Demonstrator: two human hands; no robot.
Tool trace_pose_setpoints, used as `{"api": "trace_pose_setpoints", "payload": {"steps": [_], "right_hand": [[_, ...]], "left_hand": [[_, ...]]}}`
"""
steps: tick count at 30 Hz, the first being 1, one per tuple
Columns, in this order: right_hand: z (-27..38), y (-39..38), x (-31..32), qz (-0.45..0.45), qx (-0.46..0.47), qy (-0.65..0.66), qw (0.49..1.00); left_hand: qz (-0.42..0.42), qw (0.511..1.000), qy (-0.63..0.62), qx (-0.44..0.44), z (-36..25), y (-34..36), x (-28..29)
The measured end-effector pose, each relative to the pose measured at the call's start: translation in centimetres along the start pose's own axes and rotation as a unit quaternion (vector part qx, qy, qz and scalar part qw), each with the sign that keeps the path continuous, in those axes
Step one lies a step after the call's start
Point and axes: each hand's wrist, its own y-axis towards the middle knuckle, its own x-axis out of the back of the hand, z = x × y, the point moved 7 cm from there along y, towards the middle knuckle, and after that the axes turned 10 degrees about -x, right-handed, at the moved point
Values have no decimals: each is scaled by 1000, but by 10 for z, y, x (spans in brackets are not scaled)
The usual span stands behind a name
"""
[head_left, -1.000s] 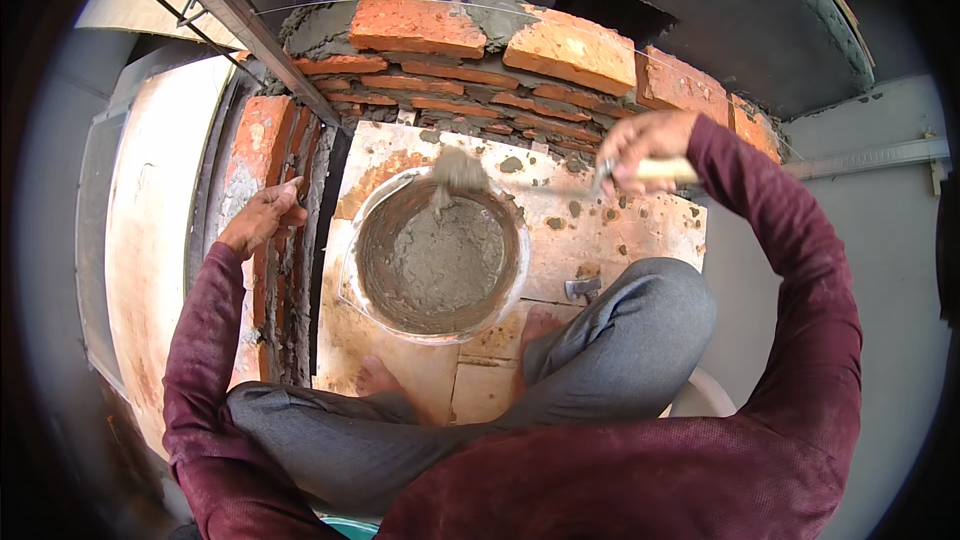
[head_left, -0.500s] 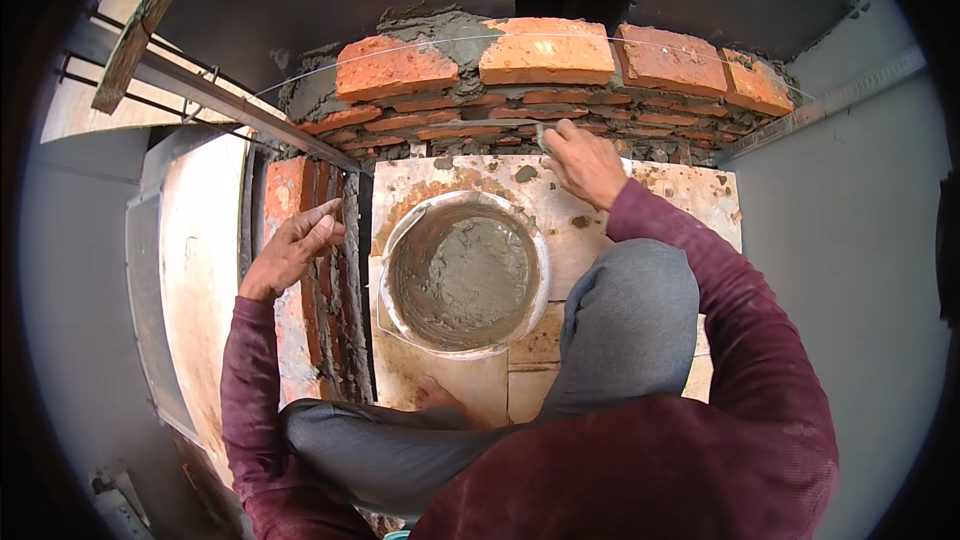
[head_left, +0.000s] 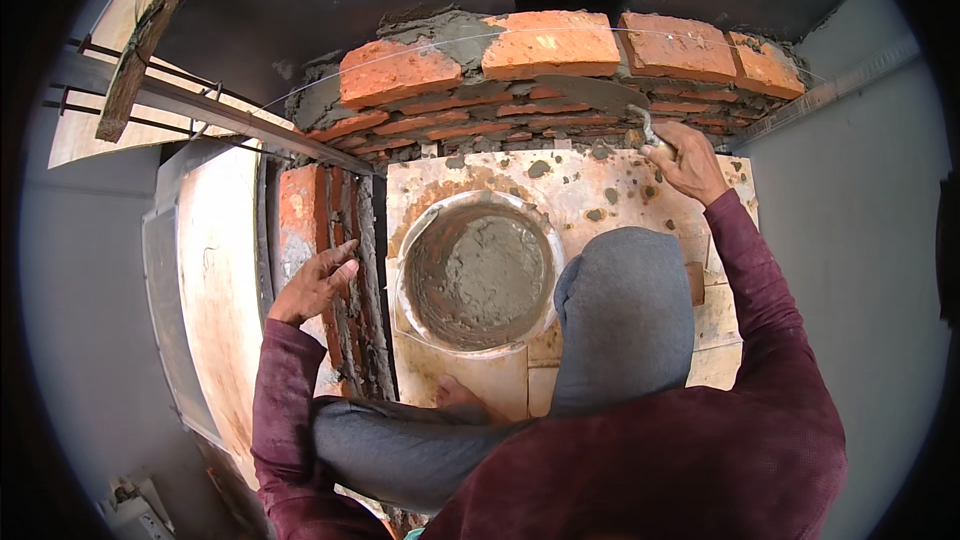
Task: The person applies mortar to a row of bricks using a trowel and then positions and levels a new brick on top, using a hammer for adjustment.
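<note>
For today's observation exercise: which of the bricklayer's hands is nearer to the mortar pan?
Left. The left hand rests on the side brick stack just beside the mortar pan; the right hand, holding a trowel, is up at the front wall beyond it.

The right hand (head_left: 688,162) is raised with the arm stretched forward, its fingers curled shut in a grip. The left hand (head_left: 315,283) is held lower, well apart from that grip, fingers spread open, wrist bent, with the elbow drawn back.
</note>
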Motion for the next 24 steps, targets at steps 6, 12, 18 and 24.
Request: {"api": "trace_pose_setpoints", "payload": {"steps": [6,12,18,24], "right_hand": [[84,35,-57,29,-14,-21,999],[18,7,-30,-62,-17,23,998],[38,-7,-55,0,24,-68,997],[10,-28,-1,59,-94,-54,992]], "left_hand": [[67,998,-8,8,12,50,-17],[63,997,-38,-20,-5,45,-20],[111,990,53,72,13,64,-34],[195,966,-130,110,20,68,-74]]}}
